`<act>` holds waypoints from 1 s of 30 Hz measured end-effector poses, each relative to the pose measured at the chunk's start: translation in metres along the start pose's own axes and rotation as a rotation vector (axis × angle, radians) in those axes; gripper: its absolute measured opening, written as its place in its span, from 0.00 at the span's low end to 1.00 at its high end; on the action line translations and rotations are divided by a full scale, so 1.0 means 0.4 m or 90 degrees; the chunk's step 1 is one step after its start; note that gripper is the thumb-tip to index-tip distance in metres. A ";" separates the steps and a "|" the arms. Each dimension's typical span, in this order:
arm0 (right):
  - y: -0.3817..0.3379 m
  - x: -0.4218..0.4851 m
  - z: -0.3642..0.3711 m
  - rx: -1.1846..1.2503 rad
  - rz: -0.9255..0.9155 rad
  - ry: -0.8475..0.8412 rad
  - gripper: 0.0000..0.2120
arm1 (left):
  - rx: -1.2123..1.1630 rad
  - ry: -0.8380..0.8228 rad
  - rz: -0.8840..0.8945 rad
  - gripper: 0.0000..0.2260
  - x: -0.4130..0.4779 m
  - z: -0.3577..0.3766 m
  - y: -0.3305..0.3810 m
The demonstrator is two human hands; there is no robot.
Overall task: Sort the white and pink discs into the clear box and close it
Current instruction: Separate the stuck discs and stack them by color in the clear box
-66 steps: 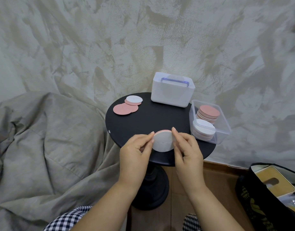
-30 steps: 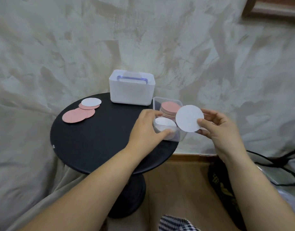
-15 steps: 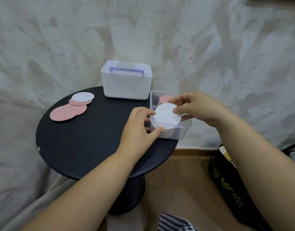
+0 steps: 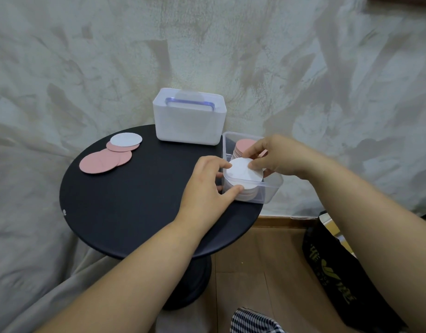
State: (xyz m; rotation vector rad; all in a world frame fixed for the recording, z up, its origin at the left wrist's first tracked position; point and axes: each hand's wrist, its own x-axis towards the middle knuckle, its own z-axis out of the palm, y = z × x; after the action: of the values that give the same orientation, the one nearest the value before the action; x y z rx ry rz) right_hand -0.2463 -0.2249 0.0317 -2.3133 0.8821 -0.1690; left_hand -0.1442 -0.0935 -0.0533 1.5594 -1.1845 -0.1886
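Black bag (image 4: pixel 365 306), yellow lettering (image 4: pixel 327 262) unreadable

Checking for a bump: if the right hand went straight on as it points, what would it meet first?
Probably the left hand, holding the clear plastic box. The right hand, pinching a round white disc, points that way, though depth is unclear.

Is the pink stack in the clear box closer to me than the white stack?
No, in the clear box the pink stack sits farther back, behind the white stack.
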 end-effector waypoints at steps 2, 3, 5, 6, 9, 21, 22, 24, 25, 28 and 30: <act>-0.003 -0.001 0.000 -0.020 -0.009 -0.006 0.12 | -0.003 -0.001 0.001 0.17 0.000 -0.001 0.000; -0.004 -0.002 0.000 -0.031 -0.014 -0.009 0.11 | -0.004 -0.002 0.001 0.17 0.000 -0.001 0.000; -0.006 -0.003 0.000 -0.059 -0.021 -0.011 0.11 | -0.005 -0.002 0.002 0.17 -0.001 -0.001 -0.001; -0.005 -0.002 0.002 -0.071 -0.024 -0.009 0.11 | -0.009 -0.001 0.002 0.17 -0.001 -0.001 -0.001; -0.003 0.004 0.009 -0.105 -0.022 0.002 0.13 | -0.019 0.000 0.001 0.17 -0.001 -0.001 -0.003; -0.013 -0.006 0.027 -0.324 -0.050 0.013 0.17 | -0.026 -0.003 -0.003 0.16 -0.001 -0.008 0.003; -0.014 -0.009 0.027 -0.333 -0.054 0.014 0.16 | -0.037 -0.007 -0.009 0.17 -0.002 -0.012 0.004; -0.018 -0.015 0.029 -0.339 -0.061 0.025 0.16 | -0.045 -0.012 -0.022 0.16 -0.007 -0.032 0.006; -0.020 -0.018 0.030 -0.333 -0.068 0.041 0.16 | -0.037 -0.009 -0.027 0.16 -0.010 -0.049 0.005; -0.041 -0.023 0.037 -0.250 -0.112 0.125 0.11 | 0.027 0.020 -0.033 0.12 -0.020 -0.123 -0.010; -0.078 -0.025 0.053 -0.198 -0.155 0.171 0.09 | 0.090 0.052 -0.037 0.10 -0.023 -0.191 -0.028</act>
State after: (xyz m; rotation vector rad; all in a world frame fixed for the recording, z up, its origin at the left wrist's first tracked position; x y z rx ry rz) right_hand -0.2298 -0.1897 0.0352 -2.7325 0.7950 -0.4874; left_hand -0.0918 -0.0382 -0.0381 1.7099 -1.1087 -0.0807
